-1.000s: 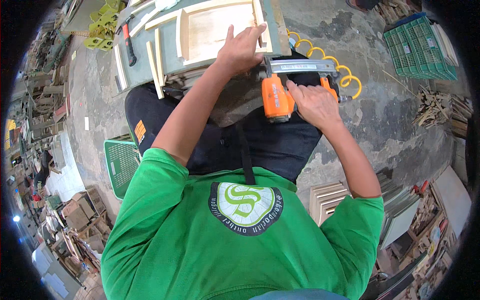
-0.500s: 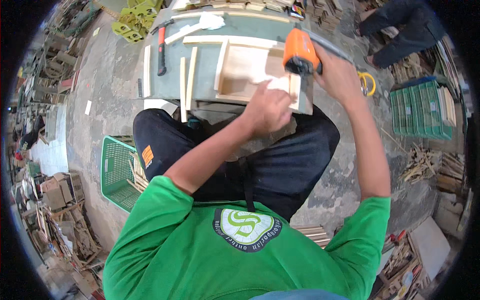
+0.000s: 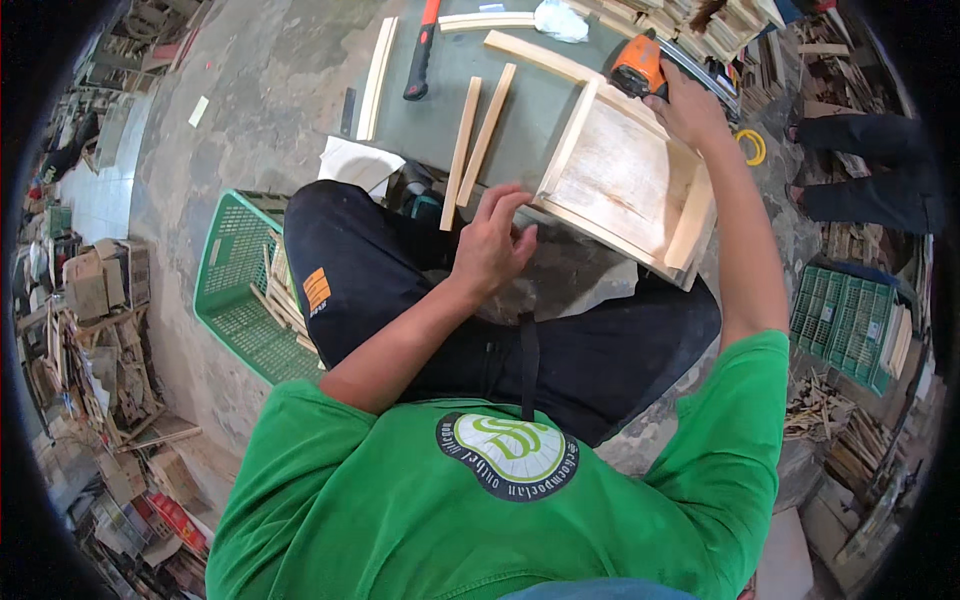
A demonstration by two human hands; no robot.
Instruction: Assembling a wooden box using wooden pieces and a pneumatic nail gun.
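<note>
Closest to me, at the bottom of the frame, are my green shirt [image 3: 490, 520] and, above it, my dark trousers [image 3: 450, 340]. My left hand [image 3: 492, 245] is just above the middle of the frame, its grip released: fingers half bent, thumb apart, nothing between them. The shallow wooden tray [image 3: 615, 170] lies to the upper right of that hand on the worktop [image 3: 535, 112], its lower left corner right by my fingertips; whether they touch it I cannot tell. Its long axis appears to slope from upper left to lower right. My right hand [image 3: 695, 110] is just beyond the tray's upper rim, its grip closed about the orange nail gun [image 3: 638, 66], though the undersides of the fingers are hidden. So the left hand is nearer the lower left corner, the right nearer the far side. Up and left of my left hand lie two loose wood strips [image 3: 460, 155], roughly side by side, then the red and black hammer [image 3: 421, 65]. Farther off, a crumpled white bag [image 3: 561, 20] lies at the top edge, and another person's dark-trousered legs [image 3: 865, 145] show at the right.
</note>
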